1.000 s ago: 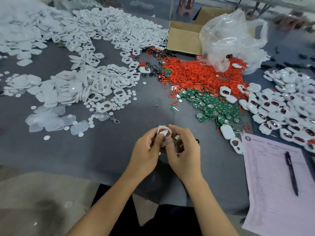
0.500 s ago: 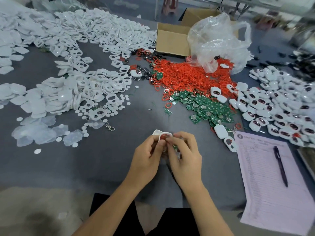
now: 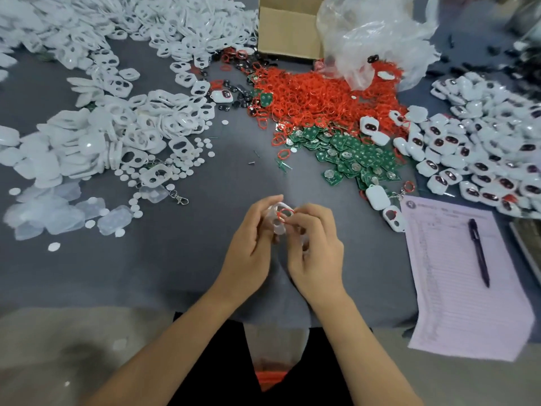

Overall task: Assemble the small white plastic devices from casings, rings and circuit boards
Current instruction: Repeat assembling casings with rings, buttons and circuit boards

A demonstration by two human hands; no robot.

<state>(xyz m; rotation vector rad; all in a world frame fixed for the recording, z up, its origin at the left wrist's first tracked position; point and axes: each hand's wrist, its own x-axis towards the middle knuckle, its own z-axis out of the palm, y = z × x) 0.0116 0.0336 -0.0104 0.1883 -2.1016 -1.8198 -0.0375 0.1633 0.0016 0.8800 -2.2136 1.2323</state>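
My left hand (image 3: 251, 247) grips a small white casing (image 3: 278, 221) above the grey table, near the front middle. Against the casing's upper opening, my right hand (image 3: 316, 247) pinches a red ring (image 3: 286, 213). Something more is tucked under my right fingers, too hidden to identify. Loose white casings (image 3: 123, 133) lie heaped to the left. A pile of red rings (image 3: 310, 95) and green circuit boards (image 3: 351, 159) sits behind my hands. Assembled white devices (image 3: 480, 148) are piled at the right.
A cardboard box (image 3: 287, 33) and a clear plastic bag (image 3: 377, 45) stand at the back. A paper form (image 3: 456, 288) with a dark pen (image 3: 480, 253) lies at the right front. Clear covers (image 3: 58, 215) and small white discs (image 3: 190, 162) are scattered at the left. The grey table (image 3: 175, 259) edge runs just before me.
The camera has tilted downward and closer. My hands stay together on the casing, and the red ring now shows at the casing's upper opening.
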